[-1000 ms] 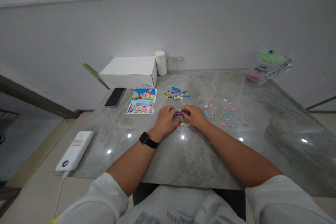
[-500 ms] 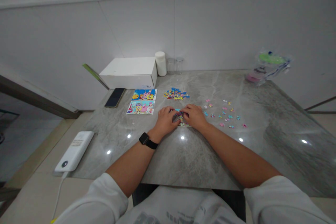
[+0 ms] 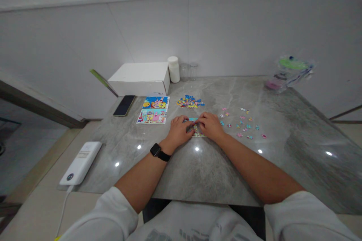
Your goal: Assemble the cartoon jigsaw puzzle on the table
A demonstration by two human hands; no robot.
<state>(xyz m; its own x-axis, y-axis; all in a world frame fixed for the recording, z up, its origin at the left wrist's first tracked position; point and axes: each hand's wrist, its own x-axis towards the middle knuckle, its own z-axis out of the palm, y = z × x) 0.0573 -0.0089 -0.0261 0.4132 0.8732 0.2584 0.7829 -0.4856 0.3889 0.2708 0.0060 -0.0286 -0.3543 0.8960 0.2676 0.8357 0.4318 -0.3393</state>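
A partly covered jigsaw puzzle (image 3: 197,132) lies flat on the table between my two hands. My left hand (image 3: 179,128) rests at its left side, fingers curled and thumb against the puzzle. From the right, my right hand (image 3: 209,125) bends over the upper part, thumb and fingertips pinched together on a small jigsaw piece mostly hidden under them. Fingertips of both hands nearly meet. Loose jigsaw pieces (image 3: 241,122) lie spread out to the right of my right hand. Beyond the hands sits a heap of jigsaw pieces (image 3: 190,102).
Cartoon picture cards (image 3: 152,116) lie left of the heap, beside a phone (image 3: 124,105). Behind them stand a white box (image 3: 140,77), a white bottle (image 3: 174,69) and clear glasses (image 3: 193,72). A plastic bag (image 3: 288,73) is far right; a white power bank (image 3: 81,162) is near left.
My right fingertips have shifted very slightly over the puzzle, showing a little more of its top edge. Otherwise the hands and pieces stay where they were.
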